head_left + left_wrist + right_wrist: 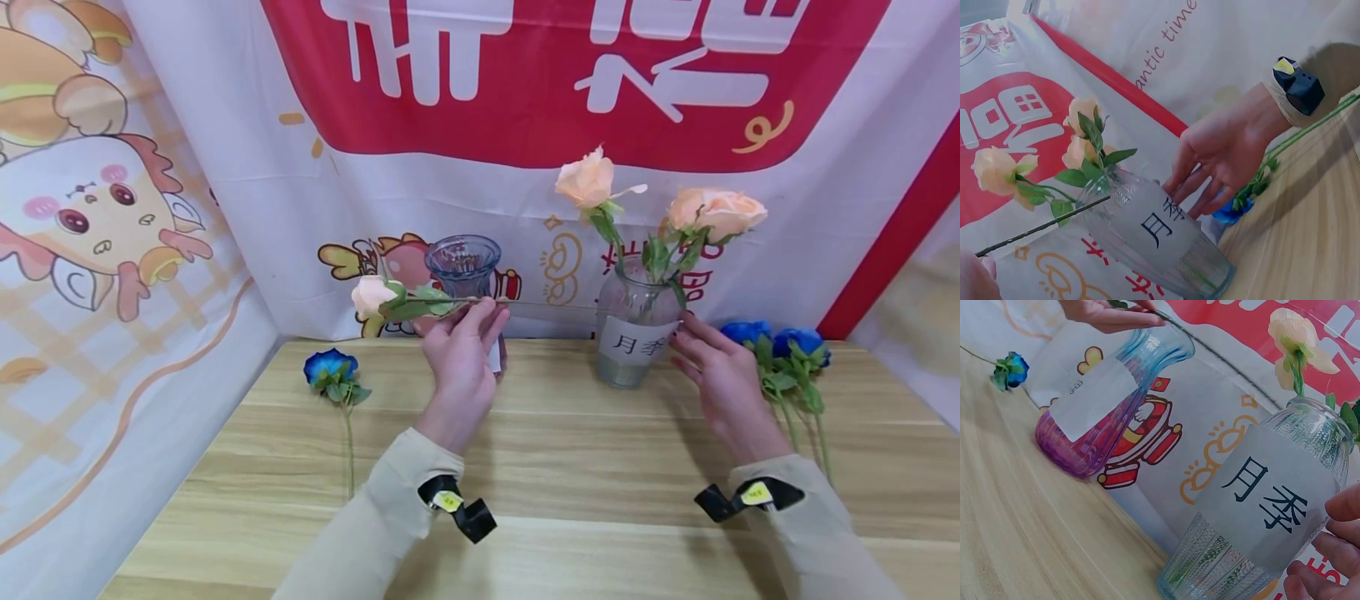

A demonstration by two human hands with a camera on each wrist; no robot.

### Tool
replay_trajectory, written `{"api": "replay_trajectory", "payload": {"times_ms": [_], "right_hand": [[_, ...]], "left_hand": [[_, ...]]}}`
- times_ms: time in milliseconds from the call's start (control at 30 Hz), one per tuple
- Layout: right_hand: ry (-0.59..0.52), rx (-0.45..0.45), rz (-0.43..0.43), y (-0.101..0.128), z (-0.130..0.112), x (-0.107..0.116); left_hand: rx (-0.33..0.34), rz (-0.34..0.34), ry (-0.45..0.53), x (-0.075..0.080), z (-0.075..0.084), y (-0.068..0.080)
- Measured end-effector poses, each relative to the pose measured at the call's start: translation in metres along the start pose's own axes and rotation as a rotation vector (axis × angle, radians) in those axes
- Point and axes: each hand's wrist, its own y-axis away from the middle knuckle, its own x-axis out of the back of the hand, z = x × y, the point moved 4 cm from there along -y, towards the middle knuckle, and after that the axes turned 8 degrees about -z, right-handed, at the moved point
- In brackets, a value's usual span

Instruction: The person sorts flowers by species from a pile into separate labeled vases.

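My left hand (459, 362) pinches the stem of a pale peach rose (372, 297), holding it sideways with the bloom to the left. The stem's bare end points right, near the neck of a clear ribbed vase (621, 373); whether it touches the glass I cannot tell. Several peach roses (716, 213) stand in that vase, which bears a white paper label (1266, 500). At the vase's right side, my right hand (720, 379) rests extended fingers against or very close to the glass. Behind my left hand stands a blue-and-purple glass vase (1100, 422), partly hidden in the head view.
A single blue rose (330, 367) lies on the wooden table (555, 550) at the left. More blue roses (801, 346) lie at the right, beyond my right hand. A printed cloth (525, 200) hangs close behind the vases.
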Motion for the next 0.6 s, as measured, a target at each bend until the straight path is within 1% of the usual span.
{"api": "replay_trajectory", "payload": {"times_ms": [100,200,367,600], "right_hand": [[0.001,-0.003,0.003,0.000,0.000,0.000],[0.001,-0.005,0.008,0.000,0.000,0.000],[0.000,-0.008,0.015,0.001,0.000,0.000],[0.008,-0.020,0.013,0.002,-0.001,-0.001]], "left_hand": [[-0.022,-0.022,0.031,-0.008,-0.001,0.001],[-0.026,-0.022,0.041,-0.015,-0.002,0.002],[-0.025,-0.007,0.028,-0.022,-0.002,0.002],[-0.057,-0.007,0.023,-0.030,-0.003,0.001]]}}
